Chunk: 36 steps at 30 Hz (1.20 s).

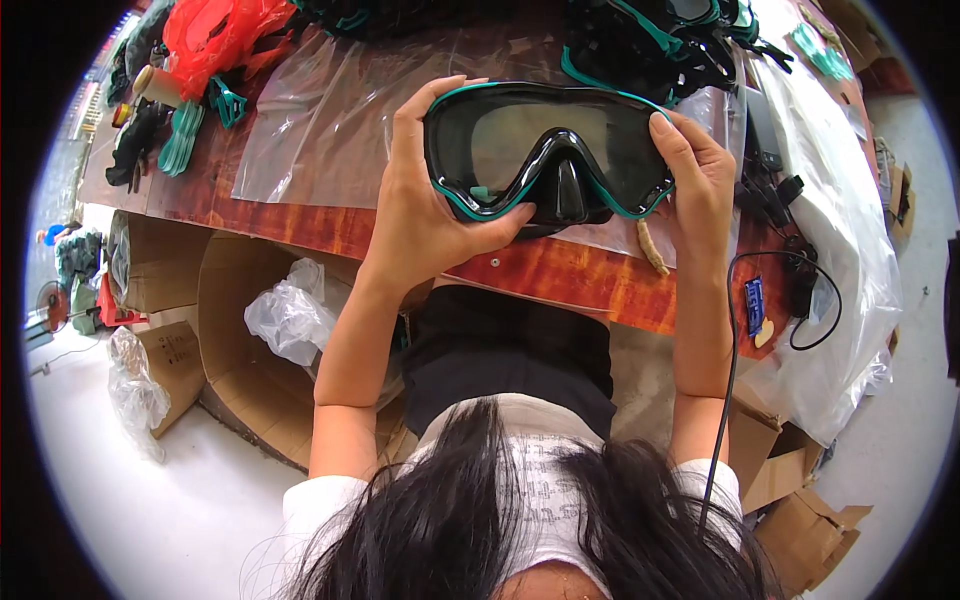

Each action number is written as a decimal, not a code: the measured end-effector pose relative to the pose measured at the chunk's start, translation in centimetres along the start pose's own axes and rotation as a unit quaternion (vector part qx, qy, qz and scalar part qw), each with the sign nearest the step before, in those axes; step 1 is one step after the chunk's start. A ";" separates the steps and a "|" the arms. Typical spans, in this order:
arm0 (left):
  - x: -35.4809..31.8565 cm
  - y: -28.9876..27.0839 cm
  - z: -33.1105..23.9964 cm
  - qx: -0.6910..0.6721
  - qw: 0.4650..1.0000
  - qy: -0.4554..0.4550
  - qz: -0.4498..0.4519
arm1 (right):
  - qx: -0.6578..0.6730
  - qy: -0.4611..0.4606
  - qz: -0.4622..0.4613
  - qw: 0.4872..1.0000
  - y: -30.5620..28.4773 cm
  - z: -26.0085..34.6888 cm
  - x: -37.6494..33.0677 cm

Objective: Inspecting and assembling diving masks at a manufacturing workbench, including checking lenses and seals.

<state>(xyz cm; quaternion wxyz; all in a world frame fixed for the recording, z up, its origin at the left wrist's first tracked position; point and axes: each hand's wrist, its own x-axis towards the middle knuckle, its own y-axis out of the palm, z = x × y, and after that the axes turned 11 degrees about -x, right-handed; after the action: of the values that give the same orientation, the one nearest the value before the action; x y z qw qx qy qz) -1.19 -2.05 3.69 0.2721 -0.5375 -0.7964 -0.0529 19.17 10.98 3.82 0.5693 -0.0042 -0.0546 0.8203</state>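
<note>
A black diving mask (568,185) with teal trim and a dark lens is held up above the table's near edge, its nose pocket toward me. My left hand (420,200) grips its left side, thumb under the lower rim by the nose pocket and fingers up along the side. On the other side my right hand (697,165) is closed on the mask, its thumb on the front of the frame near the top right corner. The fingers behind the mask are hidden. Beneath it, a clear plastic sheet (310,130) covers part of the red-brown table (560,275).
More black and teal masks (650,50) are heaped at the far right. Teal frame pieces (180,138) and a red plastic bag (215,45) lie far left. A black cable (735,350) loops at right by a blue packet (754,305). Cardboard boxes (235,340) stand below.
</note>
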 end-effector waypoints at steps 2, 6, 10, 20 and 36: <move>0.3 0.1 -0.1 -0.007 1.000 0.000 0.000 | 0.007 -0.002 -0.001 1.000 0.1 0.0 0.2; 1.2 0.3 -0.5 -0.016 1.000 0.004 0.005 | 0.020 -0.002 0.002 1.000 -0.5 0.0 1.0; 1.3 0.3 -1.0 0.004 0.999 0.034 0.000 | -0.080 -0.044 0.039 0.995 -1.3 1.7 -0.1; 2.9 1.6 -0.3 -0.214 0.972 0.098 0.021 | 0.045 -0.008 0.134 0.990 -6.2 4.5 -1.2; -8.1 1.7 6.6 0.193 0.975 -0.107 0.021 | -0.158 -0.294 -0.442 0.833 -17.8 12.9 29.0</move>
<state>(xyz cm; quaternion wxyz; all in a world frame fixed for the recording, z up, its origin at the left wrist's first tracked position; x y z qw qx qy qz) 0.10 -5.53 -6.20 0.2847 -0.4938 -0.8049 0.1651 24.68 43.16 19.88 0.8198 0.1723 -0.3443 0.4239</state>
